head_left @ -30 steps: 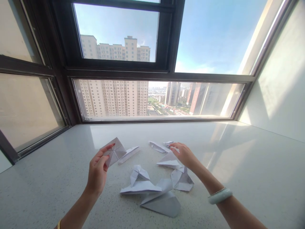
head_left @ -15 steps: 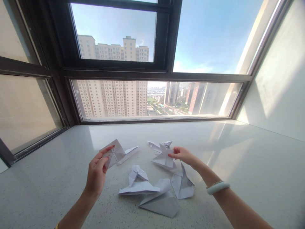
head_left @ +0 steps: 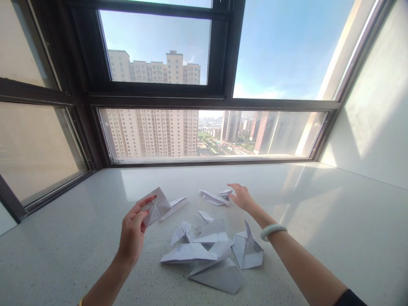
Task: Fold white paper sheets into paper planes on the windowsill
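Observation:
Between the thumb and fingers of my left hand (head_left: 135, 221) is a creased square of folded white paper (head_left: 159, 206), held up off the surface. My right hand (head_left: 242, 197) reaches to the far side, fingers stretched and thumb apart, beside a small crumpled-looking paper fold (head_left: 225, 194); whether the thumb touches it I cannot tell. Next to that fold lies a long narrow folded paper (head_left: 212, 198). Nearer to me is a loose pile of white paper folds, with a paper plane (head_left: 189, 253) and a broad folded piece (head_left: 219, 274) at its front.
A folded paper with an upright point (head_left: 247, 250) stands at the pile's right. Another narrow fold (head_left: 174, 207) lies behind the held square. The speckled white sill (head_left: 306, 238) ends at a dark window frame (head_left: 210, 163), with a white wall (head_left: 376, 110) on the right.
My right hand has let go of a paper fold, which now rests on the pile, and has moved away toward the small fold at the back. My left hand keeps its hold.

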Demonstrator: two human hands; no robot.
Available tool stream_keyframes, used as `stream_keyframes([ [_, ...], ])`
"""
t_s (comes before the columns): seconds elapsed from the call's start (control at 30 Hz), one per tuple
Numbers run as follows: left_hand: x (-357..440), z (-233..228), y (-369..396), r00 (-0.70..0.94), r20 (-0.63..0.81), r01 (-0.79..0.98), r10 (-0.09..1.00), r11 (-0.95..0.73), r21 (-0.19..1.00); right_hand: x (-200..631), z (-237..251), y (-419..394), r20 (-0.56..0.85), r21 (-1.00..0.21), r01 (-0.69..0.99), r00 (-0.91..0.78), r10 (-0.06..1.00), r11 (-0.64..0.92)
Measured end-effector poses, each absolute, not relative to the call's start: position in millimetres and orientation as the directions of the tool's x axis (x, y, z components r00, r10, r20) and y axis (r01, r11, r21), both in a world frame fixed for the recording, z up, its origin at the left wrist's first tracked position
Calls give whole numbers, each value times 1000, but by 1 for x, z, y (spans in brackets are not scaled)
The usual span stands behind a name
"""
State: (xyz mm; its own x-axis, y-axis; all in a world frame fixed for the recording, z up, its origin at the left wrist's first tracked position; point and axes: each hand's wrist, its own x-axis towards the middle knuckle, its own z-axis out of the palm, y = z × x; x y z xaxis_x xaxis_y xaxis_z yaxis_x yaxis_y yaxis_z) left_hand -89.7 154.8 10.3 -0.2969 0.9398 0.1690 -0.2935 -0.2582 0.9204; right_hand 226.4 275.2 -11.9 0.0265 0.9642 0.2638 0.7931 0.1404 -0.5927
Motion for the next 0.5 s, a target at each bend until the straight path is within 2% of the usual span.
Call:
stream_keyframes([
  [0.13, -89, 9, 155, -296, 183, -266, 937, -265, 927, 224, -21, 279, 249, -607, 784, 32, 968, 130],
  [0.27, -90, 7, 156, -295, 200, -246, 934, -277, 929, 216, -10, 271, 204, -698, 703, 15, 979, 135],
  [0.5, -89, 9, 155, -294, 176, -255, 939, -254, 933, 179, 26, 227, 112, -886, 410, -259, 959, 214],
])
